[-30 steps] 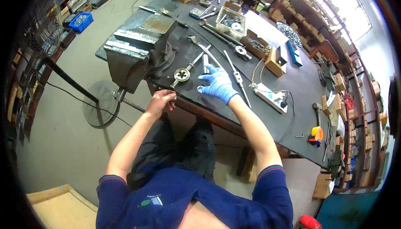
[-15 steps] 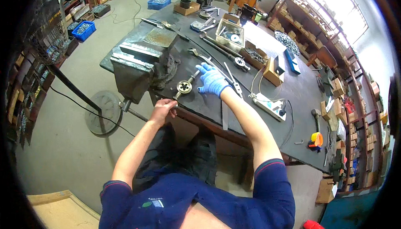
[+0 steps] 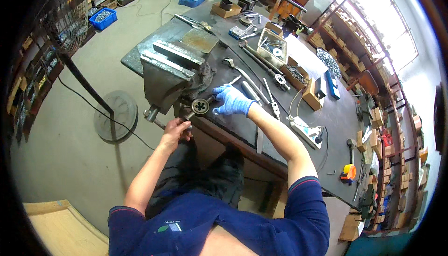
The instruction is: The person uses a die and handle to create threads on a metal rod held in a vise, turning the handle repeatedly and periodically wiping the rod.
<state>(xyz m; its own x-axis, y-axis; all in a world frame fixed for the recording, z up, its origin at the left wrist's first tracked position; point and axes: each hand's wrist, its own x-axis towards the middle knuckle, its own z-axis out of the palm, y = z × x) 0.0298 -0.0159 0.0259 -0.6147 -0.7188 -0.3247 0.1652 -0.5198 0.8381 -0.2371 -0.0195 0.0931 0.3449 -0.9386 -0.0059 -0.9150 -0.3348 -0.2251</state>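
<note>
A die stock (image 3: 200, 107) with a round die in its ring is over the bench's near edge, right of the bench vise (image 3: 163, 81). My bare left hand (image 3: 174, 131) is closed at the stock's near handle. A small dark cylindrical piece (image 3: 188, 127) shows at its fingertips; I cannot make out its kind. My right hand (image 3: 233, 101), in a blue glove, reaches to the far handle with thumb and fingers apart on either side of it. Whether they touch the handle is unclear. Beyond the glove lie a combination wrench (image 3: 235, 69) and a second die stock (image 3: 274, 101).
Farther back on the dark workbench (image 3: 303, 162) are a long-handled tool (image 3: 261, 55), a plastic bin of parts (image 3: 273, 46) and a small cardboard box (image 3: 313, 96). A white power strip (image 3: 305, 132) with cords lies to the right. A round fan base (image 3: 115, 116) stands on the floor at left.
The die stock has turned slightly and sits closer to the vise. My gloved right hand has come nearer to its ring, its fingers less stretched. The whole view has shifted a little.
</note>
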